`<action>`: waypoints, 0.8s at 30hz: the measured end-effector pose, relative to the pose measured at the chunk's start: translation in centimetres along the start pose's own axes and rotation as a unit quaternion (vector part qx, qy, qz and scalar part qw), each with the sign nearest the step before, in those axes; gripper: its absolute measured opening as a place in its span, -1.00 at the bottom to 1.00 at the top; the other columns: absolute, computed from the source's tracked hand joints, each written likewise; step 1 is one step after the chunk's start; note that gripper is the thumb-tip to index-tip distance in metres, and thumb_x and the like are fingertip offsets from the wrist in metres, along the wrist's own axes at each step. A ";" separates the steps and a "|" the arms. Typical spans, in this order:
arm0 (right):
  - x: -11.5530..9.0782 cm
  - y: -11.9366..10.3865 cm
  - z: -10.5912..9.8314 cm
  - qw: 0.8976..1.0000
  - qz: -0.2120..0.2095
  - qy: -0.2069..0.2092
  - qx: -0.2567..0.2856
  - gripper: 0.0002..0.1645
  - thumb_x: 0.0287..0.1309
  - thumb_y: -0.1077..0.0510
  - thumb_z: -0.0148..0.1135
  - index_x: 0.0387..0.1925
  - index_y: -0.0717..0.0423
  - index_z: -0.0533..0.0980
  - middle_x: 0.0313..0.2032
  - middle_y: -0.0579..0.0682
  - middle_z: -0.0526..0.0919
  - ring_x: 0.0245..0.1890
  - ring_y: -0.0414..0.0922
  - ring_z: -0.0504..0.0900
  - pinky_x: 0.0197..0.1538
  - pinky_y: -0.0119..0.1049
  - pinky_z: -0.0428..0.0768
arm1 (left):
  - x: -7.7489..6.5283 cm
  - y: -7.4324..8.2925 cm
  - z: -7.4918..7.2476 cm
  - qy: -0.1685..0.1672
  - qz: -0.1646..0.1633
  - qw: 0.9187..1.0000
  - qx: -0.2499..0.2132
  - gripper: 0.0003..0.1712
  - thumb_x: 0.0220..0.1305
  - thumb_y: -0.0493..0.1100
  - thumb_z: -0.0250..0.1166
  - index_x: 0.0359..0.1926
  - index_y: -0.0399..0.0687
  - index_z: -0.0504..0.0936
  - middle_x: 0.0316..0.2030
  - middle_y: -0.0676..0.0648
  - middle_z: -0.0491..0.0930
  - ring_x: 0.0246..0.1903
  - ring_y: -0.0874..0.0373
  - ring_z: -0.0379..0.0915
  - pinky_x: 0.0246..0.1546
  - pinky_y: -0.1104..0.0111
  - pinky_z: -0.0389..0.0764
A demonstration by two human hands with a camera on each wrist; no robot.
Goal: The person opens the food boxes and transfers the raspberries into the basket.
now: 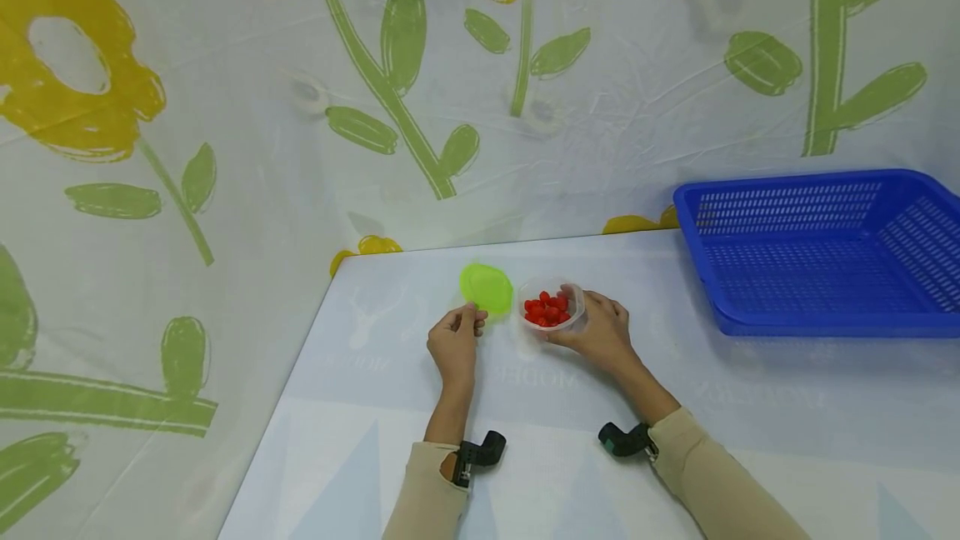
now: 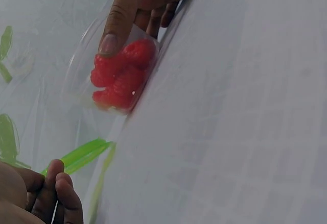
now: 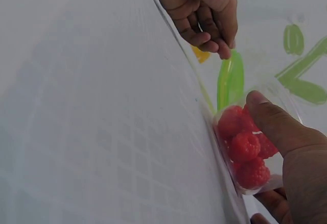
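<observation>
Pinching the near edge of a bright green lid (image 1: pixel 484 283) between thumb and fingers of the left grip (image 1: pixel 455 338), brought together at the tips, and holding it tilted, with that edge raised. Grasping a clear plastic tub (image 1: pixel 528 290) in the right grip (image 1: pixel 602 330), spread wide around its right side, with thumb at the near wall and fingers at the far one. Resting the uncovered tub on the white counter (image 1: pixel 540 415) just right of the lid, with red raspberries (image 1: pixel 547 309) inside. Facing a white sheet (image 1: pixel 630 82) printed with yellow flowers and green leaves, with a blue perforated basket (image 1: pixel 832 328) well apart to the right.
</observation>
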State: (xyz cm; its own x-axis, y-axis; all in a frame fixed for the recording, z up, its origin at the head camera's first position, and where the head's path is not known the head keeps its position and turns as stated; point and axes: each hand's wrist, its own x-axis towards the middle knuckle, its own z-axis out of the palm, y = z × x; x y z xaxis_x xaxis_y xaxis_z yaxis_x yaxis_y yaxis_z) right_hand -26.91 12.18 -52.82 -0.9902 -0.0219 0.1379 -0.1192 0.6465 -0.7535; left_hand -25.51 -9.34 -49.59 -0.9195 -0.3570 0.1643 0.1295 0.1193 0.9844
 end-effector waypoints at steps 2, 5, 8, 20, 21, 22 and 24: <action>0.0 0.0 0.0 1.000 -0.001 -0.002 0.001 0.01 -0.38 -0.33 0.45 0.20 -0.15 0.32 0.12 -0.07 0.44 0.22 0.06 0.16 0.23 0.09 -0.11 | 0.4 -1.1 0.0 0.000 -0.012 1.000 0.000 -0.68 0.26 -0.13 0.19 -0.33 -0.37 0.66 -0.43 -0.27 0.64 -0.41 -0.23 0.56 -0.38 0.06 0.58; 0.0 0.0 0.0 1.000 0.001 -0.004 0.001 0.01 -0.37 -0.32 0.45 0.21 -0.16 0.32 0.13 -0.06 0.43 0.22 0.07 0.16 0.24 0.09 -0.12 | 0.8 -2.6 0.2 0.006 -0.019 1.000 0.004 -0.66 0.24 -0.06 0.21 -0.36 -0.30 0.67 -0.46 -0.21 0.65 -0.45 -0.15 0.57 -0.43 0.18 0.60; 0.0 0.0 0.0 1.000 -0.001 -0.003 0.000 0.01 -0.36 -0.32 0.46 0.21 -0.16 0.32 0.13 -0.07 0.43 0.22 0.07 0.16 0.24 0.09 -0.12 | 0.9 -3.0 0.2 0.018 -0.025 0.999 0.011 -0.67 0.22 -0.05 0.23 -0.39 -0.27 0.68 -0.51 -0.16 0.65 -0.48 -0.09 0.57 -0.51 0.33 0.59; 0.0 0.2 0.0 1.000 -0.004 0.000 0.000 0.01 -0.38 -0.35 0.44 0.19 -0.16 0.33 0.11 -0.07 0.45 0.22 0.06 0.18 0.23 0.09 -0.11 | 0.8 -2.8 0.1 0.042 -0.044 0.998 0.023 -0.63 0.20 -0.01 0.25 -0.46 -0.28 0.65 -0.60 -0.11 0.59 -0.55 -0.04 0.54 -0.56 0.38 0.57; 0.0 0.2 0.1 1.000 -0.002 0.001 0.001 0.00 -0.38 -0.35 0.45 0.19 -0.16 0.33 0.11 -0.07 0.45 0.21 0.06 0.18 0.23 0.09 -0.11 | 0.8 -2.7 0.1 0.044 -0.045 0.998 0.027 -0.62 0.20 0.00 0.24 -0.46 -0.28 0.65 -0.61 -0.11 0.59 -0.55 -0.04 0.54 -0.56 0.39 0.56; 0.0 0.2 0.1 1.000 -0.002 0.001 0.001 0.00 -0.38 -0.35 0.44 0.19 -0.17 0.33 0.11 -0.08 0.45 0.22 0.06 0.17 0.24 0.09 -0.11 | 0.8 -2.7 0.1 0.046 -0.044 0.997 0.030 -0.62 0.20 0.00 0.24 -0.46 -0.27 0.65 -0.61 -0.11 0.58 -0.54 -0.02 0.53 -0.56 0.40 0.56; 0.1 0.1 0.2 1.000 -0.001 0.002 -0.001 0.01 -0.39 -0.36 0.44 0.19 -0.19 0.33 0.11 -0.07 0.43 0.22 0.06 0.17 0.24 0.08 -0.11 | 0.9 -2.6 0.1 0.050 -0.042 0.997 0.033 -0.63 0.21 0.00 0.24 -0.46 -0.26 0.65 -0.61 -0.12 0.57 -0.55 0.00 0.52 -0.56 0.43 0.54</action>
State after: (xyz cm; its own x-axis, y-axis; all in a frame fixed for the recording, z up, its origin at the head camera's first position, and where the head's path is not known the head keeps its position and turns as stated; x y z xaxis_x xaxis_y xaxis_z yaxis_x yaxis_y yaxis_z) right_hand -27.04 12.13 -52.99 -0.9895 -0.0197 0.1429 -0.1215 0.6484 -0.7515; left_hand -26.71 -9.90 -52.03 -0.8840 -0.4587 0.0901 0.0255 0.1451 0.9891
